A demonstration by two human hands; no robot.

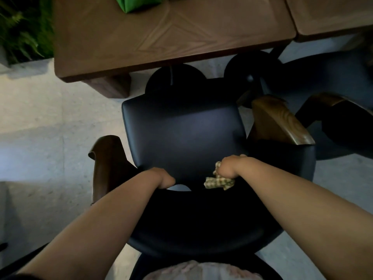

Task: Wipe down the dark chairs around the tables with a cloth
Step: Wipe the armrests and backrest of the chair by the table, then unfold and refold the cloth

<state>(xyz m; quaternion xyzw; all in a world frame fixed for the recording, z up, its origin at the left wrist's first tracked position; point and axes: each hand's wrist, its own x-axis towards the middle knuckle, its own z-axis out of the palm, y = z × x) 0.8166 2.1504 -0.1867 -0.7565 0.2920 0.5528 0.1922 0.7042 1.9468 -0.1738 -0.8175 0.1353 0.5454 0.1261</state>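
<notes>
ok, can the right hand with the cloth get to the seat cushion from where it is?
Probably yes. The right hand grips the checked cloth at the rear edge of the seat cushion, and nothing lies on the cushion ahead of it. The left hand sits off to the side.

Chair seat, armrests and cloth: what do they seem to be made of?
Seat: smooth dark leather or vinyl, judging by its soft sheen; which one is unclear. Armrests: polished brown wood with visible grain. Cloth: woven checked fabric in beige and green, crumpled under the right hand.
</notes>
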